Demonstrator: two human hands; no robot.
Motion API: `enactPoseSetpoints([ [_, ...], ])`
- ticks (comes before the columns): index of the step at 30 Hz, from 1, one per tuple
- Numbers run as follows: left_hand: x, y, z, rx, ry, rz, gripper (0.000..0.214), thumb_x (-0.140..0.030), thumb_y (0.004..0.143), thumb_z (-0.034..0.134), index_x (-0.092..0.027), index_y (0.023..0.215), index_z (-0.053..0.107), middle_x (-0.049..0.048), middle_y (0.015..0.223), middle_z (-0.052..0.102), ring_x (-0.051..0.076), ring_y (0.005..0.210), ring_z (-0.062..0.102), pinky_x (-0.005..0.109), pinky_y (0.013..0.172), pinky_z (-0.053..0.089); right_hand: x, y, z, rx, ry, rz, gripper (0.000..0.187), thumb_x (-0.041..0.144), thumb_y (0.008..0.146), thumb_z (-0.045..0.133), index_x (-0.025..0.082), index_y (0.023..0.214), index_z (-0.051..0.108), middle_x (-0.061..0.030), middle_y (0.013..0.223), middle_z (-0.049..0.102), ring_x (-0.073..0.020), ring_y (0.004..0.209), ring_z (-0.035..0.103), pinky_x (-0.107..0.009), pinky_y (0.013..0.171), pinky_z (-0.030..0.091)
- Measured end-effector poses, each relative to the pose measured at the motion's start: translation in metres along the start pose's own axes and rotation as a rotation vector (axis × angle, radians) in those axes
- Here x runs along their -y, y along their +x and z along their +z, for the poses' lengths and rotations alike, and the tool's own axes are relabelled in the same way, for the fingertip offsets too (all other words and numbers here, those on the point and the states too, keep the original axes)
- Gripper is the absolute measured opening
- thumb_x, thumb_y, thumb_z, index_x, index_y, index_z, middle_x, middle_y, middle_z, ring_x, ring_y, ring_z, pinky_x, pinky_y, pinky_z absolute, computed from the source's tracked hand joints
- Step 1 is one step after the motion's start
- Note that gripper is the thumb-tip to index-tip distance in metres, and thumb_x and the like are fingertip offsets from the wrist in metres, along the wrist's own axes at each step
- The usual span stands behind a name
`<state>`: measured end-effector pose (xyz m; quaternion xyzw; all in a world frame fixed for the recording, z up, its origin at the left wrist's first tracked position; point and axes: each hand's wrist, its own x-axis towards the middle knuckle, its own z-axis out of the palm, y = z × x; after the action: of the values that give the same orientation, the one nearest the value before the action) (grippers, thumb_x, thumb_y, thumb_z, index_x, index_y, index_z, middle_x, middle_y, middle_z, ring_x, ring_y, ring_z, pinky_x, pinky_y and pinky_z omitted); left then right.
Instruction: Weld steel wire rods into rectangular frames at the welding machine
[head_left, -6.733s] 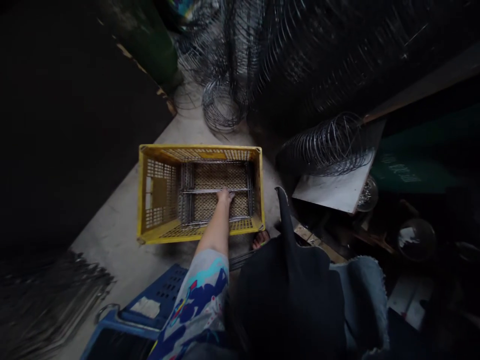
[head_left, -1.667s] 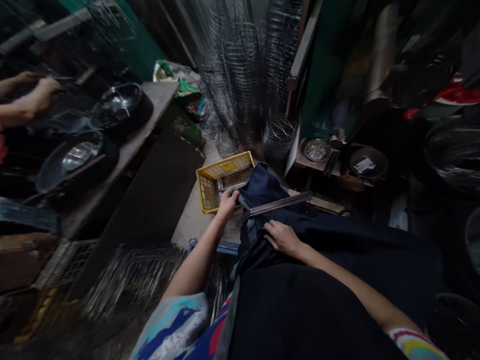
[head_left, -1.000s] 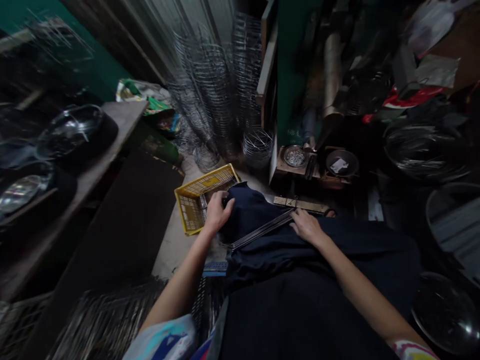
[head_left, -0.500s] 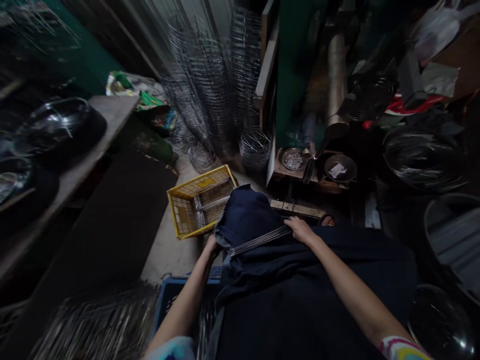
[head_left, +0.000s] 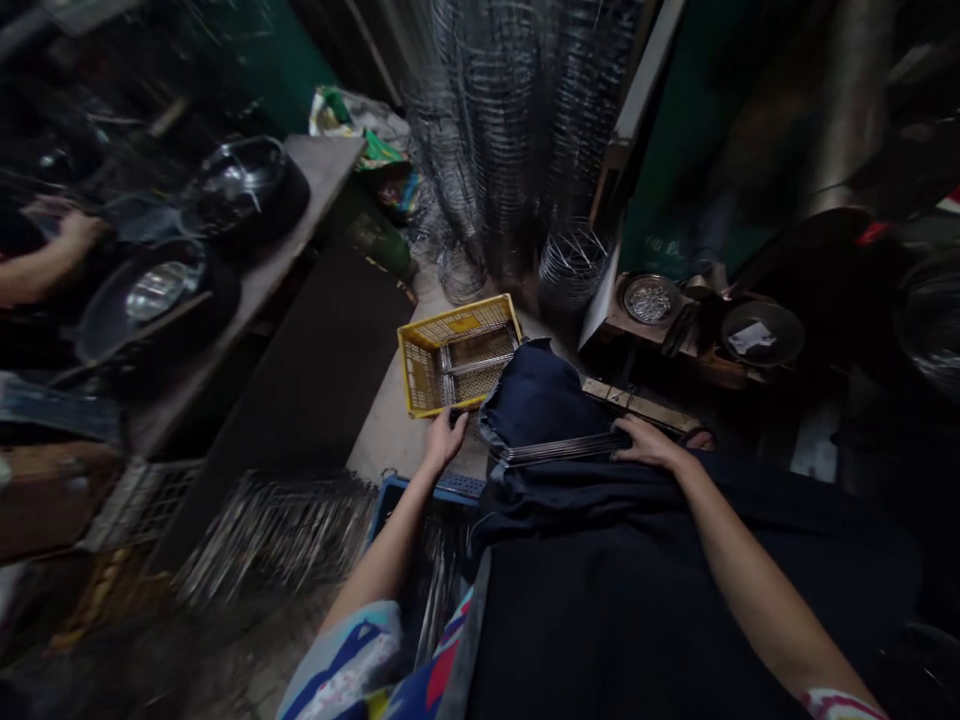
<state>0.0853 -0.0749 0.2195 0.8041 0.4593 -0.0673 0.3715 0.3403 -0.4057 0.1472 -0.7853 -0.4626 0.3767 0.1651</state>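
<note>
A thin bundle of metal rods (head_left: pixel 559 450) lies across the dark blue cloth (head_left: pixel 540 395) over my lap. My right hand (head_left: pixel 651 443) grips the bundle at its right end. Just at the front rim of a yellow plastic crate (head_left: pixel 424 385), my left hand (head_left: pixel 444 442) has its thumb and index finger apart and holds nothing I can see. Whether its fingertips touch the rim is unclear. Inside the crate are several more metal rods (head_left: pixel 480 366).
A blue crate (head_left: pixel 390 490) with metal rods stands beside my left forearm, near a heap of wire pieces (head_left: pixel 281 530). Tall stacks of wire frames (head_left: pixel 502 130) rise behind. A dish of small metal parts (head_left: pixel 649 300) sits right. A co-worker's hand (head_left: pixel 79 228) shows far left.
My view has swung left, so the scene sits further right. My left hand has moved from the cloth's edge to the yellow crate's front rim. My right hand still holds the rods.
</note>
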Motion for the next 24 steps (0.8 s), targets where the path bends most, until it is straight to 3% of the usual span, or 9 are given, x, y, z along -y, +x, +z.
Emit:
enactPoseSetpoints([
  [3,-0.017,-0.023,-0.022,-0.060,-0.060,0.190,0.035,-0.046,0.090,0.046,-0.015,0.094,0.062,0.0083,0.093,0.067,0.021,0.093,0.061,0.030,0.085,0.047,-0.002,0.002,-0.010,0.052,0.241,-0.108,0.038,0.049,0.082,0.062,0.021,0.109,0.064,-0.0066,0.109,0.064,-0.0235,0.101,0.058,-0.033,0.091,0.043],
  [7,-0.051,-0.040,-0.025,0.209,-0.030,0.672,0.028,-0.040,0.092,0.052,-0.017,0.089,0.068,0.0072,0.090,0.068,0.019,0.086,0.062,0.029,0.082,0.046,0.004,0.009,-0.015,-0.044,0.236,-0.076,0.032,0.045,0.089,0.049,0.019,0.092,0.068,-0.0068,0.094,0.070,-0.0241,0.092,0.062,-0.035,0.086,0.045],
  [9,-0.062,-0.039,-0.016,0.293,0.096,0.800,0.026,-0.036,0.093,0.051,-0.017,0.089,0.069,0.0077,0.089,0.068,0.019,0.085,0.062,0.029,0.080,0.045,0.011,0.012,-0.018,-0.177,0.183,-0.067,0.029,0.040,0.089,0.048,0.019,0.088,0.068,-0.0070,0.090,0.069,-0.0236,0.088,0.063,-0.034,0.083,0.045],
  [13,-0.067,-0.032,-0.005,0.319,0.217,0.826,0.023,-0.036,0.090,0.055,-0.016,0.090,0.066,0.0073,0.089,0.065,0.018,0.082,0.059,0.029,0.076,0.044,0.034,0.010,-0.038,-0.425,0.117,-0.094,0.022,0.034,0.090,0.050,0.021,0.090,0.067,-0.0058,0.090,0.068,-0.0202,0.082,0.061,-0.029,0.075,0.044],
  [17,-0.080,-0.011,-0.017,0.270,0.138,0.721,0.029,-0.039,0.093,0.046,-0.016,0.081,0.059,0.0020,0.074,0.060,0.015,0.069,0.054,0.026,0.065,0.041,0.061,0.012,-0.073,-0.582,0.033,-0.129,0.022,0.032,0.094,0.048,0.021,0.086,0.065,-0.0047,0.088,0.065,-0.0187,0.081,0.059,-0.028,0.073,0.042],
  [21,-0.131,0.033,-0.028,0.330,0.259,0.749,0.040,-0.045,0.096,0.036,-0.015,0.081,0.059,0.0011,0.073,0.059,0.015,0.067,0.054,0.024,0.062,0.041,0.070,0.013,-0.105,-0.800,0.056,-0.107,0.019,0.031,0.093,0.049,0.019,0.094,0.064,-0.0087,0.097,0.064,-0.0223,0.095,0.058,-0.033,0.087,0.043],
  [24,-0.186,0.063,-0.010,0.308,0.459,0.812,0.037,-0.038,0.094,0.041,-0.015,0.078,0.064,0.0044,0.073,0.064,0.018,0.072,0.059,0.026,0.069,0.044,0.061,-0.013,-0.116,-0.872,0.073,-0.044,0.024,0.034,0.091,0.051,0.018,0.104,0.063,-0.0118,0.107,0.063,-0.0254,0.102,0.058,-0.036,0.093,0.043],
])
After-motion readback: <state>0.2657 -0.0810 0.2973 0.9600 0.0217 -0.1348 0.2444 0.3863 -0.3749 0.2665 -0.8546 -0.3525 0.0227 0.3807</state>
